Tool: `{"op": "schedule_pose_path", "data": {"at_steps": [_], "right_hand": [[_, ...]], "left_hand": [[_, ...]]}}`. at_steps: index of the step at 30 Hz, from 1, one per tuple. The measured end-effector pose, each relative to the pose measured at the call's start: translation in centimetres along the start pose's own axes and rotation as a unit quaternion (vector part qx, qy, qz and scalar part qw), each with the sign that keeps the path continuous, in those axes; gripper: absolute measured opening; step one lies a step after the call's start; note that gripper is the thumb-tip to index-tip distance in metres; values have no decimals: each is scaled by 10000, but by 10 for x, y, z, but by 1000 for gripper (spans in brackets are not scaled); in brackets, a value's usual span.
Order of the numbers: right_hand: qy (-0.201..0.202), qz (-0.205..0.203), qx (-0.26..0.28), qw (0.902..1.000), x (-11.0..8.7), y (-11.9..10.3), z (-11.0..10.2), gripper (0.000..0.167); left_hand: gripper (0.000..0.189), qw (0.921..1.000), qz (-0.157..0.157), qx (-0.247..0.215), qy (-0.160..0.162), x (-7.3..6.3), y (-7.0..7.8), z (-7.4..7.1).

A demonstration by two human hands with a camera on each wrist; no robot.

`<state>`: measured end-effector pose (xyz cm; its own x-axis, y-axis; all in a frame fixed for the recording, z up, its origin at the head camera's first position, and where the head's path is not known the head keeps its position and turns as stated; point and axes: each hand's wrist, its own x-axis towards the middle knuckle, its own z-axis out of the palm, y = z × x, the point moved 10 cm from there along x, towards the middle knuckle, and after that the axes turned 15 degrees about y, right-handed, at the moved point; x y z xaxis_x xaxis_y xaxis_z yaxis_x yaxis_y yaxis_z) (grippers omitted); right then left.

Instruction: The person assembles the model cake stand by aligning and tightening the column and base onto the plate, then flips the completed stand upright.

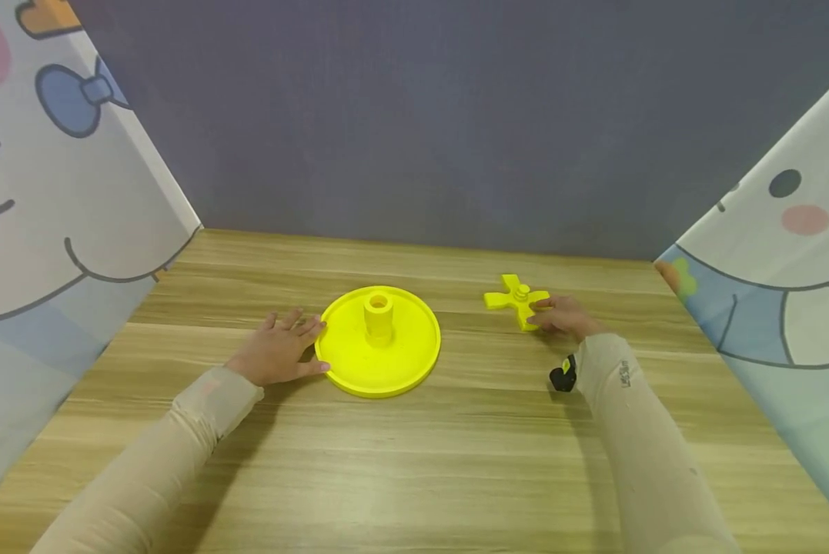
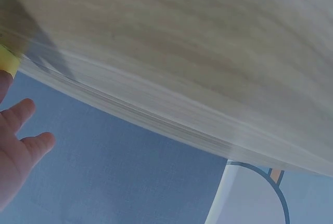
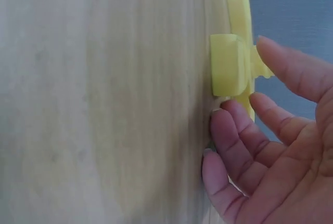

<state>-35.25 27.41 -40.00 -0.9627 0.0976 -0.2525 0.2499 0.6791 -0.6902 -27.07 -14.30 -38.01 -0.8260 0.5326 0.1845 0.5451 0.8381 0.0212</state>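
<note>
A round yellow plate [image 1: 403, 362] with a raised rim lies on the table, a hollow upright post [image 1: 379, 317] at its middle. My left hand [image 1: 275, 352] is spread at the plate's left edge, fingertips and thumb touching the rim; in the left wrist view, only a corner of yellow [image 2: 7, 62] shows beside the fingers. To the right, a yellow cross-shaped piece [image 1: 500, 301] with a short ridged knob lies flat. My right hand [image 1: 565, 317] is at its right arms, thumb and fingers apart around an arm's end [image 3: 225, 65], not visibly pinching it.
Both things lie on a wood-grain table [image 1: 414, 462]. A dark grey panel [image 1: 414, 131] rises along the back edge, and cartoon-printed panels [image 1: 802, 308] stand at both sides. A small black device [image 1: 563, 377] sits at my right wrist.
</note>
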Motion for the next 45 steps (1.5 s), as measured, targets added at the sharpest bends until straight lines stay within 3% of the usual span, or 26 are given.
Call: {"op": "schedule_pose_path", "data": {"at_steps": [12,16,19,24,28,34,45], "right_hand": [[58,-30,-529,9986,12,6,13,77],[-65,-265,-487,9984,12,1,15,75],[-181,-670,-630,9956,10,-7,18,73],[-47,-1343,-1273,9827,10,-20,23,66],[64,-1532,-1494,9768,10,-27,26,61],[-35,-1661,-1519,9743,8,-37,36,56],[176,-2087,-1420,9675,1,-51,48,46]], "left_hand": [[75,10000,-73,-61,-9,0,1,-1],[75,10000,-52,-54,14,1,0,0],[75,10000,-45,-47,31,2,-1,0],[75,10000,-40,10,52,1,-2,1],[76,10000,-60,13,17,1,-2,1],[75,10000,-94,-22,-14,2,0,0],[77,9999,-85,8,-124,1,-1,3]]}}
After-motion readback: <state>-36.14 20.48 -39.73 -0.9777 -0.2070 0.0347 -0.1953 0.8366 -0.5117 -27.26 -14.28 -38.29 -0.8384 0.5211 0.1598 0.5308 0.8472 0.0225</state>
